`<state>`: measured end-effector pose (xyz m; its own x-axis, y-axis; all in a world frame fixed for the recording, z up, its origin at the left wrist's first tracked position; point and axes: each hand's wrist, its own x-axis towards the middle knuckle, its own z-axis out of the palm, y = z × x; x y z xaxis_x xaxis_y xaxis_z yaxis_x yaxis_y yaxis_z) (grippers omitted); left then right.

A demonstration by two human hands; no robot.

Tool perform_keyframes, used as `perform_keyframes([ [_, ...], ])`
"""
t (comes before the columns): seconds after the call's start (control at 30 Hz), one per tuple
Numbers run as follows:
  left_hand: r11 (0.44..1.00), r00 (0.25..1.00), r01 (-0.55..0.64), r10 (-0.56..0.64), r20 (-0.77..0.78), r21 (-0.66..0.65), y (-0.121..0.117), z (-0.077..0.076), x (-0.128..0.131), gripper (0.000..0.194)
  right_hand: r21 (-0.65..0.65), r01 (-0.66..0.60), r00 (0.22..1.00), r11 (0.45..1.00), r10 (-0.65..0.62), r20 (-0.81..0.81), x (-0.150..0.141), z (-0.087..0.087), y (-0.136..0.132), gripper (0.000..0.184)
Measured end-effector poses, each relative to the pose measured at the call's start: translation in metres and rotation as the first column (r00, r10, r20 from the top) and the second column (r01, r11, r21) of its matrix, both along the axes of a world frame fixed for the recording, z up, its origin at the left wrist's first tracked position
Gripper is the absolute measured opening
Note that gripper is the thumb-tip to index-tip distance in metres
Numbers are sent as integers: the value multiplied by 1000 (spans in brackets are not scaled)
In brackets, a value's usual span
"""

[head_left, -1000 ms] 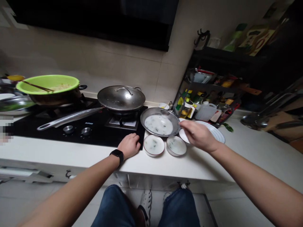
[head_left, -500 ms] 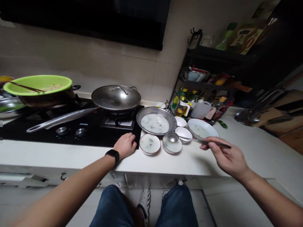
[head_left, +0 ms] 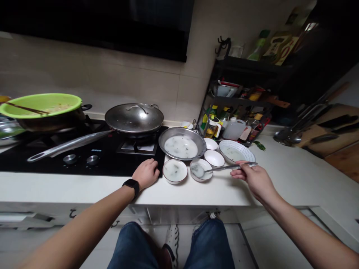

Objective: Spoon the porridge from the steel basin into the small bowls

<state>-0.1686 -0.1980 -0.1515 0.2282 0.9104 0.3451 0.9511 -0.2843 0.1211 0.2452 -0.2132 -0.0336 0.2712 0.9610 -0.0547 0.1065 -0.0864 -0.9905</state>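
My right hand is closed on the handle of a metal ladle. The ladle's scoop lies in a small white bowl of pale soup at the counter's front. Just left of it stands a second small bowl with soup in it. Behind them sits a wide metal basin holding more of the pale soup. My left hand, with a black watch on its wrist, rests curled on the counter edge by the stove corner and holds nothing.
Two empty white bowls and a patterned plate stand to the right of the basin. A lidded wok sits on the black stove; a green basin covers another pan. A condiment rack stands at the back.
My right hand drew back from the metal basin with the ladle, swung it out to the right, then lowered its scoop into the small bowl. My left hand stayed put.
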Motion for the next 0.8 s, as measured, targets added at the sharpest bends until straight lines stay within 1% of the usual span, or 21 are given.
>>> perform_keyframes([
  [0.1, 1000, 1000, 0, 0, 5, -4, 0, 0, 0, 15, -14, 39, 998, 999, -40, -40, 5, 5, 1, 11],
  [0.27, 1000, 1000, 14, -14, 23, 1, 0, 0, 0, 15, 39, 28, 999, 999, -27, -27, 15, 12, 1, 10],
  [0.4, 1000, 999, 17, -17, 50, -1, 0, 0, 0, 15, 85, 14, 1000, 996, -14, -3, 25, 21, 9, 10],
  [0.53, 1000, 999, 9, -8, 54, -3, 0, 0, 1, 15, 126, -69, 996, 990, 61, 67, 33, 36, 27, 12],
  [0.63, 1000, 999, 9, -8, 35, -4, 0, 0, 1, 15, 152, -127, 989, 980, 114, 93, 32, 49, 47, 12],
  [0.67, 1000, 999, 9, -8, 32, -6, -1, 0, 1, 15, 157, -127, 990, 979, 114, 87, 29, 53, 54, 11],
  [0.73, 1000, 999, 8, -8, 32, -14, -1, 1, 1, 15, 154, -87, 995, 984, 79, 57, 21, 58, 68, 9],
  [0.8, 1000, 999, 6, -6, 35, -19, -1, 2, 1, 15, 144, -39, 999, 989, 37, 21, 9, 59, 82, 7],
])
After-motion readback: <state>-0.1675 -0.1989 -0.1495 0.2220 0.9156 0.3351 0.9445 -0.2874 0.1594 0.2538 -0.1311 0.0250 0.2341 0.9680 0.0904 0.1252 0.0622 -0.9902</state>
